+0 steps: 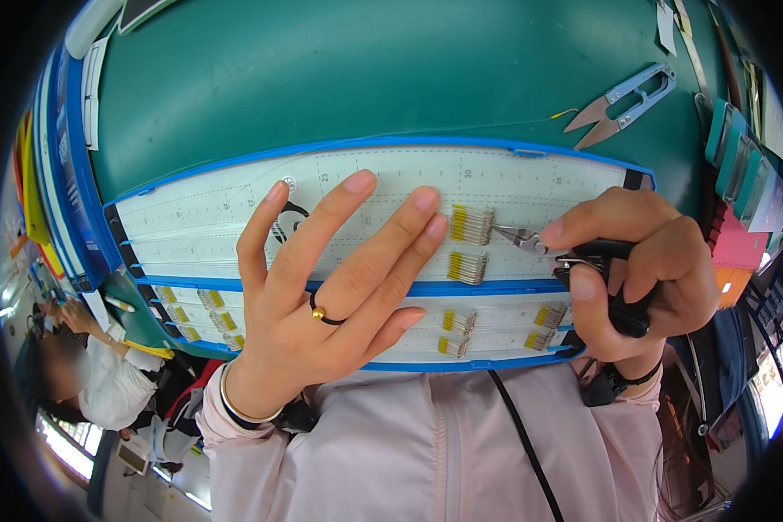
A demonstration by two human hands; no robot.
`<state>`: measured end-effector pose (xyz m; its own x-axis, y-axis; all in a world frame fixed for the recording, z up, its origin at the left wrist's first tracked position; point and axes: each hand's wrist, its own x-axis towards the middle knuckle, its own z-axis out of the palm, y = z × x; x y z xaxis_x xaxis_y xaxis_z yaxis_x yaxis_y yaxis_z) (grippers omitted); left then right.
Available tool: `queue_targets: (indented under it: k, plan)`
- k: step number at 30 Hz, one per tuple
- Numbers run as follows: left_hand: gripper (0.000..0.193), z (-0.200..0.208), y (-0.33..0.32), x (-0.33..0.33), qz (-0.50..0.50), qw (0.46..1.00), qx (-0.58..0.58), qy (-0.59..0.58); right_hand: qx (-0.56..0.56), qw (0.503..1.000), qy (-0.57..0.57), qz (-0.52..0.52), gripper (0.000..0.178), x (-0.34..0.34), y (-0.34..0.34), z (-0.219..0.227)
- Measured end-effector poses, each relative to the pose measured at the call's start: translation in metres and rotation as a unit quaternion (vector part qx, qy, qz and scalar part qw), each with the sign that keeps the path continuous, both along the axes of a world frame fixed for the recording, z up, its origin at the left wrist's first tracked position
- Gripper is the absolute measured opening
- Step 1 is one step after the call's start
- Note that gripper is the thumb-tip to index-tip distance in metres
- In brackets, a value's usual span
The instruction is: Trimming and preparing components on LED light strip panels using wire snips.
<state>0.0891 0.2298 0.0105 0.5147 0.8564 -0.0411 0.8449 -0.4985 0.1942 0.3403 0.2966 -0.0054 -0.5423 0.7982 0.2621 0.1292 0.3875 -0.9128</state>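
My left hand [326,283] lies flat with fingers spread on a white ruled board [191,222] edged in blue, fingertips beside a bundle of yellow-tipped metal pins [471,225]. My right hand [635,270] grips black-handled pliers [583,254], whose metal jaws touch the right end of that bundle. A second, similar bundle [467,267] lies just below it on the board. A ring sits on my left hand, a bracelet on its wrist.
A second white board [496,335] below carries more yellow-tipped pin bundles. Thread snips [622,104] lie on the green mat [365,78] at upper right. Coloured boxes stand at the right edge. Another person [104,374] sits at lower left.
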Motion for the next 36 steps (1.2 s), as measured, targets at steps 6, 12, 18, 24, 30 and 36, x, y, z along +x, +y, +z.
queue_targets:
  k: [6, 12, 18, 24, 30, 36]
  plan:
    - [0.042, 0.0001, -0.0034, 0.0009, -0.022, 1.000, 0.004, -0.008, -0.014, 0.999, 0.027, -0.026, 0.027, -0.0017, -0.0023, 0.0003]
    - [0.032, -0.0025, -0.0043, 0.0075, 0.035, 0.998, 0.008, -0.050, -0.003, 1.000, 0.010, -0.026, 0.028, 0.0005, -0.0014, -0.0013]
    - [0.036, -0.0001, -0.0028, 0.0021, -0.015, 0.999, -0.023, -0.019, 0.000, 1.000, -0.019, -0.019, 0.028, 0.0023, -0.0011, 0.0025]
    - [0.038, 0.0002, -0.0018, 0.0023, -0.008, 0.999, -0.029, -0.024, 0.011, 0.999, -0.024, -0.020, 0.027, 0.0031, -0.0004, 0.0018]
    - [0.042, 0.0001, -0.0018, 0.0019, -0.012, 0.999, -0.029, -0.017, -0.007, 0.999, -0.024, -0.033, 0.026, 0.0033, -0.0021, 0.0038]
    - [0.042, 0.0008, -0.0020, 0.0033, -0.007, 0.999, -0.029, -0.021, -0.008, 0.999, -0.032, -0.034, 0.025, 0.0032, -0.0023, 0.0061]
